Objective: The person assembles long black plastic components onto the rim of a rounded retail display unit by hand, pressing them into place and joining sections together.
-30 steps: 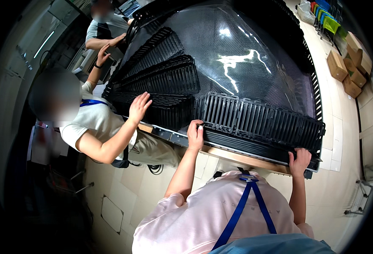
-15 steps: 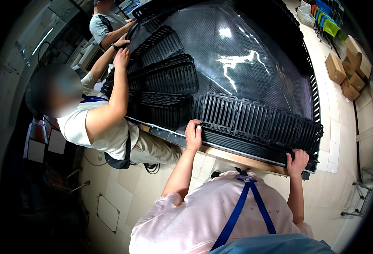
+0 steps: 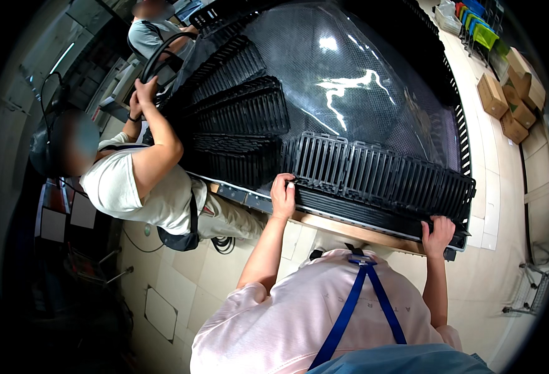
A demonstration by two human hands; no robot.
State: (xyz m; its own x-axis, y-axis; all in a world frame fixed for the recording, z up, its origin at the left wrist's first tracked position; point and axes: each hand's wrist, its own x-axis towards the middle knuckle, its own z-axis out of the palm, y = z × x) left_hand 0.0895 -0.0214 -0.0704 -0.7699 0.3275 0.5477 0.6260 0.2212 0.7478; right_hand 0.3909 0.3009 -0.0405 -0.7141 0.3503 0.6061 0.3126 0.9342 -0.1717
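Along the near edge of a large table lies a long bundle of black strips (image 3: 355, 207). My left hand (image 3: 282, 196) closes around its left end, fingers curled over the top and thumb beside them. At its right end, my right hand (image 3: 438, 237) grips the bundle with its fingers bent over. The fingertips of both hands are partly hidden. Just behind the bundle stands a row of black slatted plastic panels (image 3: 374, 171), near both hands but apart from my right palm.
Several stacks of slatted panels (image 3: 249, 106) fan out at left on a clear plastic sheet (image 3: 324, 68). A co-worker (image 3: 137, 162) at left holds a looped black hose (image 3: 156, 59); another person (image 3: 153, 37) stands beyond. Cardboard boxes (image 3: 514, 103) sit on the floor at right.
The co-worker at left has drawn both hands back from the table toward the body, lifting the black hose into a loop. My own hands stay at the bundle's ends.
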